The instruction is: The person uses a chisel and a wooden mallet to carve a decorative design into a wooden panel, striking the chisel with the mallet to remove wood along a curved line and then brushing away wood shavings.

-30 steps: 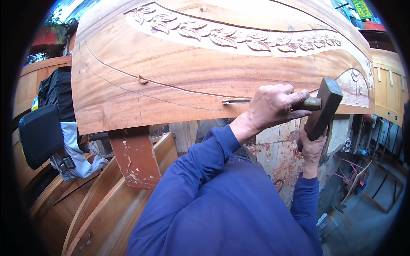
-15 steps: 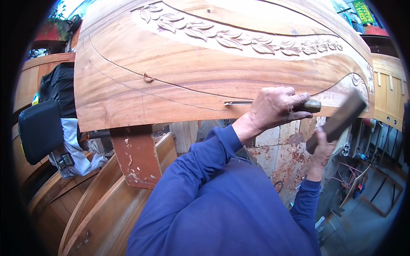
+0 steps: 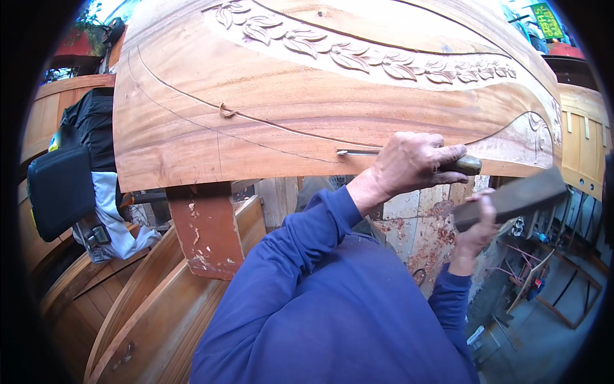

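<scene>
I'm watching the left hand (image 3: 416, 160) gripping a gouge (image 3: 361, 153), tip pointing left on the wooden panel (image 3: 192, 153) beside a cut groove (image 3: 268, 125); right hand (image 3: 478, 224) is clutching a mallet (image 3: 527, 197), apart. Leaf band (image 3: 348, 57) is looking carved, lower drawn line (image 3: 275, 148) uncut.

Mallet (image 3: 510, 200): was at the chisel (image 3: 473, 166) butt 1.0 s ago; now well off it, toward 4–5 o'clock.
Mallet angle: far end swung clockwise, from 12–1 to about 2 o'clock.
Right hand (image 3: 474, 235): shifted slightly toward 3 o'clock.
Carved board (image 3: 176, 144): left end slightly toward 2 o'clock in frame.
</scene>
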A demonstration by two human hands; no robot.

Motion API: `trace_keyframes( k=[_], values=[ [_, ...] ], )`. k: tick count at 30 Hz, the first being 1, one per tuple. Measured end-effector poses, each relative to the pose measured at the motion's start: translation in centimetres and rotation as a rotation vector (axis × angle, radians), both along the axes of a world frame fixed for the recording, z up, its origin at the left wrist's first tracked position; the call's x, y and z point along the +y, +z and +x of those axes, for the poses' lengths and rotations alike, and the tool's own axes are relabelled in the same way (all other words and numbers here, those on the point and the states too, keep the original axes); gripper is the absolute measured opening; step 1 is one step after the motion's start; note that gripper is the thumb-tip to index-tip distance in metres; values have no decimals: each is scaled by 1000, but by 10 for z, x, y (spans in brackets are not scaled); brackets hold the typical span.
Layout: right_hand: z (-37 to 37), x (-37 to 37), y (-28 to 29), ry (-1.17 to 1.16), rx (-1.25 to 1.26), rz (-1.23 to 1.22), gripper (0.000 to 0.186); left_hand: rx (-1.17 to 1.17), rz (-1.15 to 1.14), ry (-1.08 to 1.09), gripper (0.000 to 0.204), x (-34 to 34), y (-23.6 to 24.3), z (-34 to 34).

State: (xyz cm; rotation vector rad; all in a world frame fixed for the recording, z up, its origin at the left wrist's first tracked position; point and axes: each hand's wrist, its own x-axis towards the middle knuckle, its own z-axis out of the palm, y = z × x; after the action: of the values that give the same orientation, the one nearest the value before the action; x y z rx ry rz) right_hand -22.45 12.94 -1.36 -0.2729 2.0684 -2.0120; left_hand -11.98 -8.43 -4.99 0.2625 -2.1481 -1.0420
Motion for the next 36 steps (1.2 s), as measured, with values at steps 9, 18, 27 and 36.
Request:
trace_keyframes(
  k=[9,18,27,36],
  values=[
    [-16,18,8,38,59,142,36,-19,-19,7,51,-2,2,10],
    [-16,17,-1,111,218,409,34,11,-20,57,51,-7,3,11],
    [7,14,-19,277,285,559,48,52,11,89,48,-11,5,15],
    [15,10,-27,355,183,602,66,25,-39,52,49,-11,6,18]
  ],
)
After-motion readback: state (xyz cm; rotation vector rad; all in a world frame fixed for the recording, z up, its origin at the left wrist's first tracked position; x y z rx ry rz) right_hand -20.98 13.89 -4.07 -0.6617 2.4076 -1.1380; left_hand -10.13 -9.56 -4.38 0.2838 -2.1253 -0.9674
